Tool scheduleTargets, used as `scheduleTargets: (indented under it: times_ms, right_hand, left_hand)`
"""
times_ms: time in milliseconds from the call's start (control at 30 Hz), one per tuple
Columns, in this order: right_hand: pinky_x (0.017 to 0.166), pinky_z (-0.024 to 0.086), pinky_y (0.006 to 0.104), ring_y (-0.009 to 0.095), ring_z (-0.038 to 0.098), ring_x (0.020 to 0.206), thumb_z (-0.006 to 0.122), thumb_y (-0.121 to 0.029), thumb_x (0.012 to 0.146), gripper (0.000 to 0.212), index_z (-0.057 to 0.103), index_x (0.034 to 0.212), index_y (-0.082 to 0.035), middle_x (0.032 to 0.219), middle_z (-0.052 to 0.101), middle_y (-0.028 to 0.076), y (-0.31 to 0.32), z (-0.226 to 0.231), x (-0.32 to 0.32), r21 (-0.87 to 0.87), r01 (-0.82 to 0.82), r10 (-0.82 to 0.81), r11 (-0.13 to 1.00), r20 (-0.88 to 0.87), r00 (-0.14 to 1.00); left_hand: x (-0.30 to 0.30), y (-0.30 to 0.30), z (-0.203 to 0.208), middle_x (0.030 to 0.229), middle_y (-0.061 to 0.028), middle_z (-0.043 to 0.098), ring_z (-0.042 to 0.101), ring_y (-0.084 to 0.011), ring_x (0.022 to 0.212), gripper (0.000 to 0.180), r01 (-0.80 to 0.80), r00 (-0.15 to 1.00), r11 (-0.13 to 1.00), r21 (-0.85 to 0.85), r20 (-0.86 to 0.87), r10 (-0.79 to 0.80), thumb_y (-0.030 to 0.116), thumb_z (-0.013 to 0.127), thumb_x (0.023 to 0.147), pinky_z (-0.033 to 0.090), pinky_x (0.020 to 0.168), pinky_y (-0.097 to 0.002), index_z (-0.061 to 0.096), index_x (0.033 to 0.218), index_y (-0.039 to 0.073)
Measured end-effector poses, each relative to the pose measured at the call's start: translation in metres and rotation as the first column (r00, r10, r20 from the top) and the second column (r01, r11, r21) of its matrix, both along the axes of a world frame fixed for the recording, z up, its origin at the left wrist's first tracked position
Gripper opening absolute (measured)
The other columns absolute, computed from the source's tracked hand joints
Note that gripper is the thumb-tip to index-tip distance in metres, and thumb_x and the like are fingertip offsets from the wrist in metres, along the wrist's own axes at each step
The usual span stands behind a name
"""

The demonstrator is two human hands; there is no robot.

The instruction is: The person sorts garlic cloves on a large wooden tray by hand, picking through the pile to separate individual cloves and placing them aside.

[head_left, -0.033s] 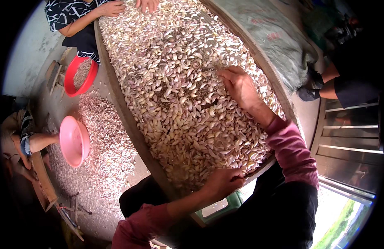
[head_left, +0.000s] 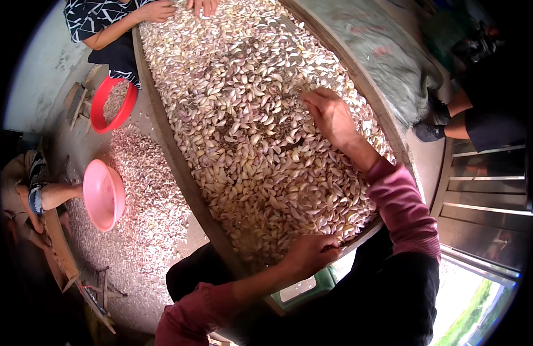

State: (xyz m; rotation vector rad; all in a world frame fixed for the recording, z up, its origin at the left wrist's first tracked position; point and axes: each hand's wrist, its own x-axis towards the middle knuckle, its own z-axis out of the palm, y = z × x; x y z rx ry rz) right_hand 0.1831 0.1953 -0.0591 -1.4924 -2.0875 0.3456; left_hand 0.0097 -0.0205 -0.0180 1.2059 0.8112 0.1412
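Note:
Garlic cloves [head_left: 266,155], pale with purplish skins, cover a long tray with a wooden rim [head_left: 183,161] in front of me. Over the right part of the cloves, my right hand [head_left: 331,118] is closed, thumb and fingers pinched together. Whatever sits between those fingertips is too small to name. My left hand [head_left: 308,254] rests by the tray's near end, its fingers curled together just above the cloves. What it holds, if anything, is hidden. Dark bits of debris show among the cloves near the middle.
Another person's hands [head_left: 158,11] work at the far left end. On the floor at left are a red basin [head_left: 96,106], a pink basin [head_left: 104,196] and a heap of cloves [head_left: 145,207]. A large greyish sack [head_left: 370,52] lies beyond the right rim; a green stool [head_left: 324,281] stands below.

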Motion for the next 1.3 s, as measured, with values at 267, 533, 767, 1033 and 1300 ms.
scheduleTargets:
  times_ms: [267, 533, 767, 1033, 1300]
  right_hand:
    - [0.074, 0.056, 0.0367, 0.025, 0.067, 0.084, 0.064, -0.021, 0.089, 0.015, 0.068, 0.097, -0.009, 0.100, 0.067, 0.006, 0.040, -0.016, -0.016, 0.138, 0.053, -0.077, 0.989, 0.182, 0.980]
    - [0.076, 0.054, 0.0371, 0.023, 0.066, 0.085, 0.063, -0.011, 0.090, 0.007, 0.065, 0.094, -0.007, 0.098, 0.067, 0.011, 0.042, -0.026, -0.009, 0.047, 0.210, -0.206, 0.977, -0.077, 0.975]
    - [0.112, 0.028, 0.0522, 0.034, 0.037, 0.134, 0.053, -0.040, 0.097, 0.051, 0.044, 0.140, -0.015, 0.140, 0.047, 0.016, 0.043, -0.034, 0.032, 0.055, 0.483, -0.476, 0.874, 0.298, 0.827]
    - [0.120, 0.007, 0.0520, 0.031, 0.004, 0.149, 0.039, -0.047, 0.100, 0.070, 0.014, 0.154, -0.011, 0.161, 0.006, 0.015, -0.021, 0.001, -0.075, -0.313, 0.146, 0.018, 0.939, 0.466, 0.885]
    - [0.115, 0.028, 0.0547, 0.036, 0.029, 0.142, 0.069, -0.021, 0.086, 0.053, 0.052, 0.136, -0.010, 0.150, 0.036, 0.015, -0.118, 0.020, -0.102, -0.175, -0.470, 0.499, 0.865, 0.203, 0.843]
  left_hand:
    - [0.002, 0.000, 0.002, 0.084, -0.0182, 0.067, 0.065, -0.0300, 0.076, 0.027, 0.011, 0.999, 1.000, -0.005, -0.050, -0.011, 0.029, 0.064, 0.085, 0.049, 0.070, -0.0402, 0.067, 0.098, 0.005]
    - [-0.002, 0.003, 0.006, 0.074, -0.0180, 0.060, 0.059, -0.0326, 0.068, 0.029, -0.010, 1.000, 0.999, 0.040, -0.007, 0.010, 0.031, 0.059, 0.084, 0.044, 0.065, -0.0434, 0.059, 0.083, 0.002]
    - [-0.001, 0.002, 0.008, 0.069, -0.0150, 0.056, 0.055, -0.0277, 0.064, 0.026, 0.002, 1.000, 0.996, 0.084, 0.014, -0.003, 0.026, 0.060, 0.082, 0.043, 0.062, -0.0409, 0.055, 0.078, 0.001]
    - [0.001, -0.002, 0.004, 0.070, -0.0157, 0.058, 0.057, -0.0307, 0.067, 0.026, 0.014, 1.000, 0.991, 0.136, 0.011, -0.015, 0.027, 0.058, 0.081, 0.044, 0.063, -0.0426, 0.056, 0.079, 0.002]
    - [0.000, -0.004, 0.000, 0.072, -0.0166, 0.060, 0.058, -0.0285, 0.067, 0.024, 0.023, 1.000, 0.999, 0.034, 0.013, -0.024, 0.026, 0.061, 0.075, 0.045, 0.064, -0.0413, 0.058, 0.078, 0.002]
